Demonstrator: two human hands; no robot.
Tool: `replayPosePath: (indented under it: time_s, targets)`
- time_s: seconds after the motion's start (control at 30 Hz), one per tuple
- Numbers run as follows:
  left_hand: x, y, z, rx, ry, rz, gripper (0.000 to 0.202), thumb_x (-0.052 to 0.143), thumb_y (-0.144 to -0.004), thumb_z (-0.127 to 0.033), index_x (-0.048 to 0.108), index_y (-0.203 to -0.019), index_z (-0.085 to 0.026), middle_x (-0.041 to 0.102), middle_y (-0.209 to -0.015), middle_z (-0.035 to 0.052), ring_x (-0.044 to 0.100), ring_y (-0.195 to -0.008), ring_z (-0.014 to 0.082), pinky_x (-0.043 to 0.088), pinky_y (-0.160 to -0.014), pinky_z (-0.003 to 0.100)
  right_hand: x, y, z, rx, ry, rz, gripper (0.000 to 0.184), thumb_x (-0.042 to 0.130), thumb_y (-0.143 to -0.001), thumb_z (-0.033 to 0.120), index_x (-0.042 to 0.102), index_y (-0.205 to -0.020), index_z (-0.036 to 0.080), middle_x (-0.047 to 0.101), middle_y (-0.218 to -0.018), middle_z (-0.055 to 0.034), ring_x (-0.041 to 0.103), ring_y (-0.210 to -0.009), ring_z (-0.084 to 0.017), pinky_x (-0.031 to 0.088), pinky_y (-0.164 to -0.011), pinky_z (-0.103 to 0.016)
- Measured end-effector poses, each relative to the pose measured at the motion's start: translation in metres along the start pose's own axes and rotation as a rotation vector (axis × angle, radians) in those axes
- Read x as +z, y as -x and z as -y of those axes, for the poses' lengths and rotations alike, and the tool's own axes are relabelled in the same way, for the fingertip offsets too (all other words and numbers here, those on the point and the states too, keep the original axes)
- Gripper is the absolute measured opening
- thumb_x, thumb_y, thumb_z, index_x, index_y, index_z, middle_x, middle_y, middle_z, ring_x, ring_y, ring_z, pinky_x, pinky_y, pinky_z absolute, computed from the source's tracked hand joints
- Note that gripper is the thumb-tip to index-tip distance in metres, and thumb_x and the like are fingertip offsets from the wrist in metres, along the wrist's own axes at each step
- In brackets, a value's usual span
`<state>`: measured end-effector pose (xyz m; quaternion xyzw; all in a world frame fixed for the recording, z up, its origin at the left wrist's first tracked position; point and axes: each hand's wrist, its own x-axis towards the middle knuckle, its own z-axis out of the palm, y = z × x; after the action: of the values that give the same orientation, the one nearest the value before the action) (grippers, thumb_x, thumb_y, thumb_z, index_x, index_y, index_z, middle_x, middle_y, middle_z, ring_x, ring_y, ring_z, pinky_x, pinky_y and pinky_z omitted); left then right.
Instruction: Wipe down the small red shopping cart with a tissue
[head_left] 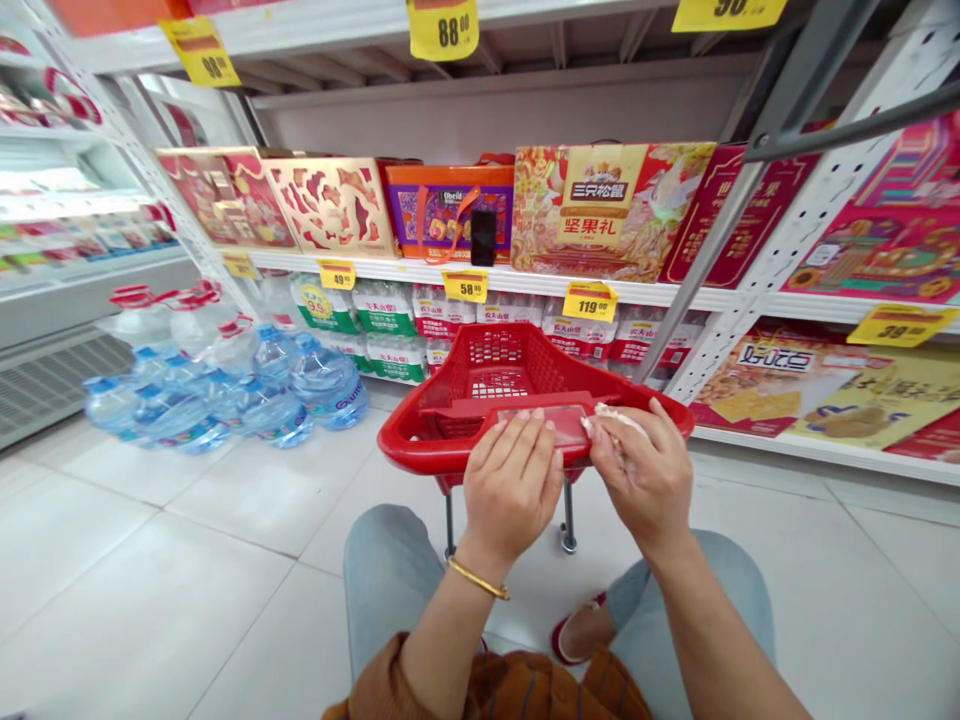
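In front of my knees stands a red plastic shopping cart (420,455) with a clear panel (568,424) set in its handle. My left hand (514,480) rests on the handle at the panel's left part, fingers laid flat and side by side. A crumpled white cloth (624,418), perhaps a wipe, is bunched in my right hand (646,470) at the panel's right end. My right fingers are curled round it and hide part of it. The cart's basket shows bare red mesh.
Shelves of gift boxes (600,215) and packs of bottled water (382,310) rise behind the cart. A dark phone (483,238) stands upright before the orange-purple box. Large water bottles (225,390) sit on the floor at left. A grey metal frame (795,110) juts in at upper right.
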<state>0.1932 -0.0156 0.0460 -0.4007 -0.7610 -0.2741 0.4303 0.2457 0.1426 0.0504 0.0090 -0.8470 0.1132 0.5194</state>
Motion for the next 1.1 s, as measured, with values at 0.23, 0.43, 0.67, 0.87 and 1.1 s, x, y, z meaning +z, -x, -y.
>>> replayPosePath:
  time_s: [0.23, 0.43, 0.67, 0.87, 1.1]
  targets:
    - [-0.004, -0.001, -0.004, -0.008, -0.002, 0.036, 0.031, 0.052, -0.089, -0.022, 0.062, -0.116, -0.011, 0.067, -0.119, 0.0095, 0.061, -0.113, 0.0218, 0.037, -0.103, 0.036, -0.008, 0.007, -0.015, -0.006, 0.031, -0.08, 0.011, 0.062, -0.084, 0.02, 0.067, -0.093, 0.02, 0.068, -0.093, -0.0057, 0.063, -0.091, -0.018, 0.041, -0.105, -0.05]
    - [-0.005, -0.001, -0.01, -0.053, -0.028, 0.077, 0.034, 0.049, -0.091, -0.023, 0.06, -0.121, -0.013, 0.066, -0.122, 0.0097, 0.059, -0.115, 0.0221, 0.034, -0.105, 0.038, -0.006, 0.008, 0.008, 0.043, -0.104, -0.103, 0.018, 0.059, -0.086, 0.02, 0.064, -0.103, 0.022, 0.068, -0.099, -0.0056, 0.064, -0.094, -0.018, 0.039, -0.106, -0.053]
    - [-0.002, 0.003, -0.006, -0.024, -0.029, 0.026, 0.03, 0.051, -0.089, -0.023, 0.065, -0.114, -0.015, 0.067, -0.12, 0.0106, 0.06, -0.113, 0.0234, 0.036, -0.103, 0.039, 0.001, 0.011, 0.029, -0.088, -0.068, -0.036, 0.026, 0.058, -0.086, 0.019, 0.063, -0.111, 0.023, 0.064, -0.112, -0.0086, 0.058, -0.111, -0.025, 0.035, -0.108, -0.057]
    - [-0.001, 0.002, -0.003, -0.003, -0.036, 0.01, 0.03, 0.054, -0.089, -0.025, 0.064, -0.116, -0.017, 0.068, -0.118, 0.0091, 0.062, -0.11, 0.022, 0.038, -0.101, 0.037, 0.004, 0.015, 0.014, -0.121, -0.026, -0.06, 0.025, 0.067, -0.081, 0.017, 0.064, -0.104, 0.025, 0.066, -0.105, -0.0053, 0.062, -0.102, -0.021, 0.038, -0.106, -0.054]
    - [-0.002, 0.002, 0.001, 0.016, -0.041, 0.005, 0.029, 0.054, -0.089, -0.025, 0.065, -0.114, -0.017, 0.068, -0.118, 0.0092, 0.063, -0.109, 0.0221, 0.038, -0.1, 0.037, 0.003, 0.018, 0.0, -0.119, 0.021, -0.118, 0.026, 0.067, -0.08, 0.017, 0.064, -0.103, 0.027, 0.065, -0.105, -0.0031, 0.063, -0.1, -0.019, 0.039, -0.107, -0.052]
